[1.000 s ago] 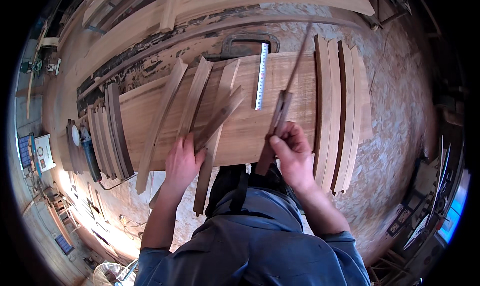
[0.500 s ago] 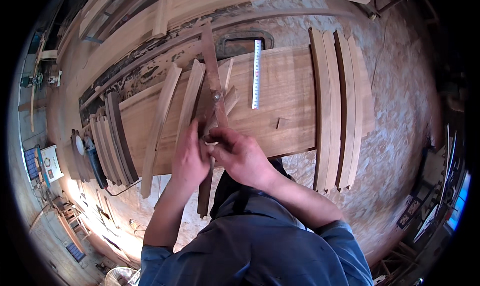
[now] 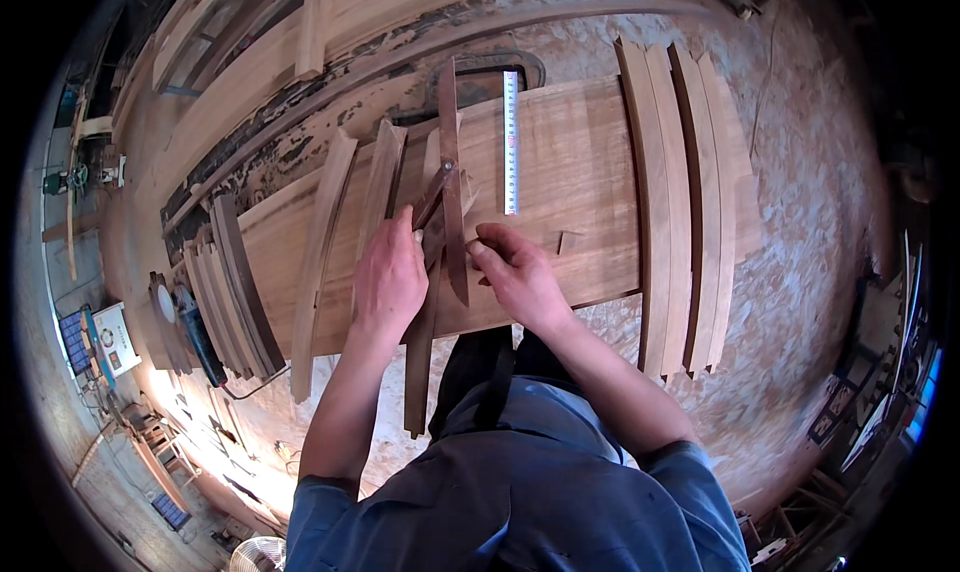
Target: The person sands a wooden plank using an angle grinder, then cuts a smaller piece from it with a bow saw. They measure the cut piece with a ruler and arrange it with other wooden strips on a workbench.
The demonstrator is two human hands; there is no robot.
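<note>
My left hand grips the dark handle of a brown bevel gauge, whose long pointed blade stands upright in the view with a round pivot screw. My right hand is closed beside the blade's lower part; what its fingertips hold is too small to make out. Below the gauge, angled wooden strips lie across a wide wooden board. A white measuring scale lies right of the gauge, and a small wood offcut sits beside my right hand.
Milled lengths are stacked at the board's right; darker strips and a corded power tool are at the left. A large clamp, long planks and a curved rail lie beyond. A fan stands lower left.
The gauge has swung from tilted right to near upright at centre, its handle passing into my left hand. My hands came together, then my right hand moved slightly right, apart from the left.
</note>
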